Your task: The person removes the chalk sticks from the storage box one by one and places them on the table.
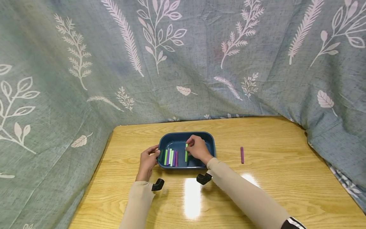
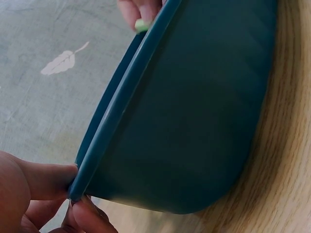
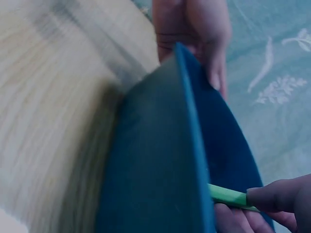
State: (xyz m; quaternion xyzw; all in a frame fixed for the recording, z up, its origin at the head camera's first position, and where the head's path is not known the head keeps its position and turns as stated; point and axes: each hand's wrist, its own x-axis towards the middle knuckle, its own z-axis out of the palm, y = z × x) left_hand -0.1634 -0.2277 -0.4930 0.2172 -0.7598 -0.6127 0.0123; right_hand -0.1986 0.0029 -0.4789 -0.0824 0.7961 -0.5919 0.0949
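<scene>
A dark blue rectangular tray [image 1: 186,167] with raised walls sits on the wooden table. At its left end my left hand [image 1: 147,161] grips the rim, thumb on the inner side and fingers outside; the left wrist view shows this pinch on the rim [image 2: 104,128]. My right hand [image 1: 198,149] is inside the tray, pinching a slim light green stick [image 1: 186,156] between thumb and fingers. In the right wrist view the green stick [image 3: 228,195] slants down behind the tray wall. Several green, purple, pale and magenta sticks [image 1: 171,157] lie side by side in the tray's left part.
One magenta stick [image 1: 242,155] lies on the table [image 1: 274,178] to the right of the tray. A grey-green leaf-patterned cloth [image 1: 200,105] hangs behind the table and along both sides. Black wrist mounts [image 1: 204,178] stick out below both hands.
</scene>
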